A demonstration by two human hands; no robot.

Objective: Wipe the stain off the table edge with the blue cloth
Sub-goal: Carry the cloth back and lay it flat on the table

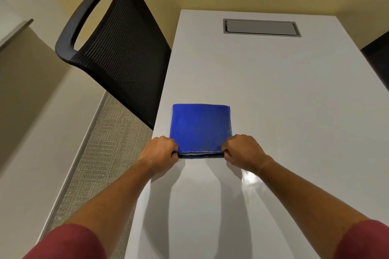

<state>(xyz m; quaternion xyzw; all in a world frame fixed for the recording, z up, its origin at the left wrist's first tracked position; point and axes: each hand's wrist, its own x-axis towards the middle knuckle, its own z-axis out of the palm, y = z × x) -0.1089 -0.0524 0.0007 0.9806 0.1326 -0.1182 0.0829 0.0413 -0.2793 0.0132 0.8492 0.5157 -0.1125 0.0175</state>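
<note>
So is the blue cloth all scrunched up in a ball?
No, the blue cloth lies folded flat in a neat square on the white table, with the left hand and right hand pinching its near corners.

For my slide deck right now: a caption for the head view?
Both hands, left hand and right hand, pinch the folded blue cloth's near corners on a white table.

Folded blue cloth [201,128] lying on white surface [284,94] near its left edge, black mesh chair [117,48] left of surface, grey cable hatch [261,27] behind cloth
</note>
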